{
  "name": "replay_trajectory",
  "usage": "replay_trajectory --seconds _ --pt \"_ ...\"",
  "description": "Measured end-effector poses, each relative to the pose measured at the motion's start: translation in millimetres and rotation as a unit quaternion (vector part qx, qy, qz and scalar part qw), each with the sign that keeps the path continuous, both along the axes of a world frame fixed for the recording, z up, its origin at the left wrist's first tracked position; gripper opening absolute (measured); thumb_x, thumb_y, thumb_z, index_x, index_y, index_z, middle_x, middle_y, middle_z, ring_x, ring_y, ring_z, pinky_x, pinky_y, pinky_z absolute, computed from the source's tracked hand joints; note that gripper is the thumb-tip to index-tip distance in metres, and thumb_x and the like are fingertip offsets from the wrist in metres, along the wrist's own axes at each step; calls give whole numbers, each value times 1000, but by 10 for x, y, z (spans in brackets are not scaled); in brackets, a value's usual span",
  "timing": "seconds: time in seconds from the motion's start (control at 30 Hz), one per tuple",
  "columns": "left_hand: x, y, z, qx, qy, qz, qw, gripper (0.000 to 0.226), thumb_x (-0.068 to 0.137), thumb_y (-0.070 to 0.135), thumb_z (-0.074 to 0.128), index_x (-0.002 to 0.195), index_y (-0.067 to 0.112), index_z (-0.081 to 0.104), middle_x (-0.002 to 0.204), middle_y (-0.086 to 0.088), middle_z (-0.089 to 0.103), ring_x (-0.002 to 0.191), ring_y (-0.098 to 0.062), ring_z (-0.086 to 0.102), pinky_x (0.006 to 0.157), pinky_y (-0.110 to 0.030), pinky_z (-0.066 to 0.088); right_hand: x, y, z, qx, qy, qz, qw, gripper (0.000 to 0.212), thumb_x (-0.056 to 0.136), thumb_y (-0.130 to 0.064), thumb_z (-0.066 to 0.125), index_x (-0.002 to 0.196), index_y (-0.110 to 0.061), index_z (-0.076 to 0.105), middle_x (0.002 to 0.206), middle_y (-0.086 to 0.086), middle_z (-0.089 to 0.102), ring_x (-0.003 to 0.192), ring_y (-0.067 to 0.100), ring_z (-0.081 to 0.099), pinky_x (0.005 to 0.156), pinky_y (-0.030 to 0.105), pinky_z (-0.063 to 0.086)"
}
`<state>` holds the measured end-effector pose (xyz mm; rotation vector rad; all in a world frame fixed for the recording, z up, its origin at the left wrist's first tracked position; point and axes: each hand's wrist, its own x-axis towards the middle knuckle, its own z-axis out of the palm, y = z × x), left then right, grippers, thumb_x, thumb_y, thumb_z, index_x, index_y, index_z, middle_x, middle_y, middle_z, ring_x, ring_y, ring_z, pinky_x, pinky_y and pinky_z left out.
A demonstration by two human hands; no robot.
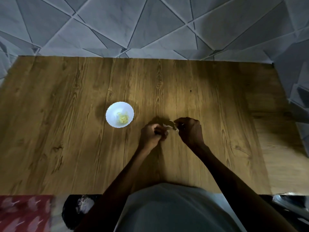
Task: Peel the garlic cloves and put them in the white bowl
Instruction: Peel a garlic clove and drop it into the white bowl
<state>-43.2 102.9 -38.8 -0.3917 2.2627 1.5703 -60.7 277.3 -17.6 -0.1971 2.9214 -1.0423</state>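
Pinching one garlic clove (167,126) above the bench (66,131), we have left grip (153,133) and right grip (189,129) both curled on it, just right of the white bowl (110,113) holding peeled cloves (123,118).

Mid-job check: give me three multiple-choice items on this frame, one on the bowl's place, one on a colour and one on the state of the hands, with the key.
1. Where is the white bowl relative to the hands?
A) to their left
B) to their right
C) under them

2. What colour are the peeled cloves in the bowl?
A) red
B) pale yellow
C) black

3. How are the left hand and the right hand?
A) lying flat
B) both inside the bowl
C) curled, pinching papery skin between them

Key: 1 A, the bowl lies left of both hands. 2 B, the heap looks pale yellow. 3 C, the fingers curl at pale scraps between the hands.
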Motion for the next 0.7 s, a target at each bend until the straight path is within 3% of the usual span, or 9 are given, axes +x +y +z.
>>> replay_trajectory --seconds 0.1,0.2,0.3,0.37,0.43,0.5,0.57,0.7 --pt "34 -49 45 -23 21 -23 999 27 81 6 76 107 11 71 99 1 74 92 -8 69 81 -27 59 75 -11 -7 -52 -32 86 994 8 87 -5 71 94 -8 74 81 0 73 63 3 68 60 25 59" --pt "82 -95 120 -52 43 -64 996 28 79 -1 73 102 14 68 91 3 73 82 0 67 71 -10 51 144 -37 -40 -76 -75 80 991 5 84 -5 75 89 -6 75 75 5 74 60 7 70 57 26 60" --pt "130 -134 107 -51 50 -80 994 32 79 1 75 107 15 64 93 5 72 86 -2 66 73 -14 51 225 -104 -123 -76 -106 46 990 3 83 -7 76 86 -7 75 74 4 74 60 11 70 59 31 60" --pt "176 -150 70 -103 96 -86 986 33 79 0 73 109 13 65 104 3 68 99 -10 63 84 -21 51 246 -147 -170 -24 -118 3 993 2 84 -11 76 85 -9 75 76 3 74 62 11 68 60 30 59" --pt "221 -215 -9 -225 169 -105 954 40 75 9 76 112 15 65 117 -2 61 113 -19 53 95 -31 45 243 -205 -188 34 -133 -39 990 7 86 -15 73 84 -8 74 76 5 73 62 13 66 55 25 53" --pt "266 -308 -90 -305 185 -134 925 52 72 21 80 121 17 63 131 -4 53 125 -25 43 103 -40 40 240 -279 -175 81 -144 -67 984 11 88 -18 69 83 -8 69 75 4 71 56 11 60 48 20 42" --pt "310 -377 -134 -316 170 -141 922 59 73 28 80 128 20 59 142 -2 45 132 -26 37 106 -40 35 239 -343 -177 124 -150 -76 978 14 86 -21 68 90 -8 66 79 3 68 58 11 55 49 19 38" --pt "353 -404 -164 -296 172 -138 929 60 75 28 78 131 18 57 147 -2 41 136 -24 33 109 -40 34 269 -424 -229 178 -153 -55 970 34 80 -25 71 110 -10 64 93 5 69 73 18 63 66 29 52"
